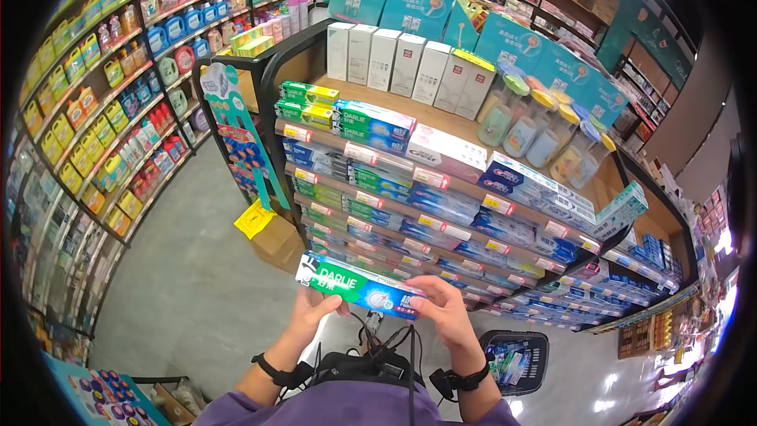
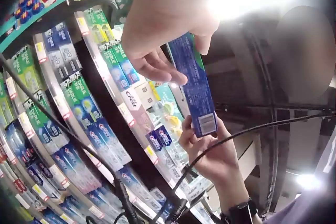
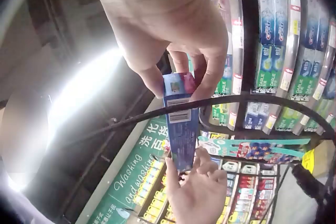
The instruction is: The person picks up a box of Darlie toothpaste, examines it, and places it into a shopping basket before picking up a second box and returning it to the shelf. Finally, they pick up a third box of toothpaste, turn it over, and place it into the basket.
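Note:
A green, white and blue Darlie toothpaste box (image 1: pixel 363 287) is held level in front of the body, its printed front facing up. My left hand (image 1: pixel 312 314) grips its left end, thumb over the lower edge. At the other end my right hand (image 1: pixel 443 309) pinches the box between thumb and fingers. From the left wrist, the box's blue back (image 2: pixel 195 85) with a barcode shows between the left hand (image 2: pixel 168 19) and the right hand (image 2: pixel 215 153). In the right wrist view the right hand (image 3: pixel 168 29) holds the near end, and the left hand (image 3: pixel 198 192) the far end.
A tiered shelf (image 1: pixel 426 177) of toothpaste boxes stands just ahead. White boxes (image 1: pixel 382 59) and lidded jars (image 1: pixel 544 130) line its top. A dark basket (image 1: pixel 516 363) with packages sits on the floor at right. A cardboard carton (image 1: pixel 276 238) stands beside the shelf; bottle shelves (image 1: pixel 102 102) curve along the left.

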Action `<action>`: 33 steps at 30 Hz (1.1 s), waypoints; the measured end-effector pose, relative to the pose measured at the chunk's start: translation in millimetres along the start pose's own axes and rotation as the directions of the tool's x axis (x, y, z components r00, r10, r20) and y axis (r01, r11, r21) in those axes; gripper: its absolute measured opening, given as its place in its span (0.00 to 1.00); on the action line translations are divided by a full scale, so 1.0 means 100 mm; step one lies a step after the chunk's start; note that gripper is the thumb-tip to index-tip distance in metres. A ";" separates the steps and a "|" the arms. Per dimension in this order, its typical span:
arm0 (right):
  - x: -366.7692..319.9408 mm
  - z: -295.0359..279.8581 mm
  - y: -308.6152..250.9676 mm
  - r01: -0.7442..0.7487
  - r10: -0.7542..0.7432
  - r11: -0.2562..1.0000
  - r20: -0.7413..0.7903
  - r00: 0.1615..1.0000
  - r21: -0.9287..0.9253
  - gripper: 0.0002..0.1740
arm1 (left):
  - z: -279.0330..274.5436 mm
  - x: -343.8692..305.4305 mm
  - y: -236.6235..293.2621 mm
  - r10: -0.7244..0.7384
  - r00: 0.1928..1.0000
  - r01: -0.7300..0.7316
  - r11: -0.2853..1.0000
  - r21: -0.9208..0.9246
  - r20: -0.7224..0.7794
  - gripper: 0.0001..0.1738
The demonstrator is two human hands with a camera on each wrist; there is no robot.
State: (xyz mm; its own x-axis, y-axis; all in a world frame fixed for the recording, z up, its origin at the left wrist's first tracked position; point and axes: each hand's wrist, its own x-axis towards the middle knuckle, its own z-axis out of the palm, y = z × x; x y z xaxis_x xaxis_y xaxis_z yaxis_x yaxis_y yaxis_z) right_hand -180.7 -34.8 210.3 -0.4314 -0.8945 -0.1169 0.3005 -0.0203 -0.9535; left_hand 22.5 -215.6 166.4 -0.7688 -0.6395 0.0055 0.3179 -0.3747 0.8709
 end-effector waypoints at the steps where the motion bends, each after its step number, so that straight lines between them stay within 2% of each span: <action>1: 0.06 0.00 0.00 -0.002 0.002 1.000 -0.012 1.000 0.020 0.20 | 0.01 0.05 0.05 0.033 0.999 -0.033 0.999 -0.013 -0.020 0.50; 2: 0.11 -0.01 0.00 -0.005 0.006 0.999 -0.027 1.000 0.039 0.20 | -0.07 0.11 0.05 0.035 0.999 -0.036 0.999 -0.025 -0.015 0.56; 5: 0.31 -0.19 0.02 -0.023 0.022 0.999 0.013 1.000 0.028 0.19 | -0.06 0.24 0.24 0.120 0.990 -0.120 0.993 0.005 -0.078 0.56; 6: 0.40 -0.23 -0.01 -0.005 0.005 1.000 0.022 1.000 0.020 0.21 | -0.06 0.31 0.30 0.138 0.988 -0.139 0.990 -0.014 -0.073 0.52; 8: 0.52 -0.28 -0.01 -0.003 0.002 1.000 0.040 0.999 0.018 0.23 | -0.16 0.43 0.34 0.089 0.996 -0.087 0.995 0.054 -0.022 0.49; 11: 0.69 -0.25 -0.19 -0.032 0.011 0.976 0.099 0.995 0.214 0.29 | -0.19 0.58 0.44 0.069 0.998 -0.069 0.994 0.090 0.000 0.41; 12: 0.77 -0.30 -0.19 -0.012 -0.029 0.970 0.161 0.986 0.244 0.36 | -0.20 0.65 0.45 0.079 0.997 -0.078 0.992 0.098 -0.005 0.41; 16: 0.97 -0.37 -0.18 0.020 -0.043 0.971 0.095 0.995 0.239 0.47 | -0.21 0.95 0.40 0.059 0.998 -0.056 0.995 0.088 -0.027 0.41; 22: 1.33 -0.64 -0.18 0.031 -0.047 0.968 0.060 0.997 0.248 0.47 | -0.08 1.46 0.41 0.026 0.999 -0.022 0.994 0.111 -0.037 0.40; 25: 1.48 -0.74 -0.22 0.035 -0.068 0.953 0.101 0.993 0.302 0.42 | 0.00 1.65 0.52 0.026 0.999 -0.019 0.988 0.152 -0.044 0.40; 31: 1.73 -0.87 -0.24 0.057 -0.098 0.950 0.122 0.988 0.307 0.40 | 0.00 1.94 0.58 0.049 0.998 -0.042 0.982 0.185 -0.032 0.40; 33: 1.80 -0.88 -0.24 0.069 -0.097 0.960 0.092 0.991 0.272 0.43 | 0.03 2.03 0.60 0.060 0.998 -0.052 0.982 0.180 -0.035 0.40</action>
State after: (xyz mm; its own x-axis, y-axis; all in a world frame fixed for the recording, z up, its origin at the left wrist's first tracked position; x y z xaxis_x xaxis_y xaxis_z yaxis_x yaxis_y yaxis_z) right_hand -340.4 -156.2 187.4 -0.3783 -0.9257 0.0025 0.4904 -0.2027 -0.8476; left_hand -116.3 -366.0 220.9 -0.7287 -0.6836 0.0403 0.2526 -0.2135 0.9437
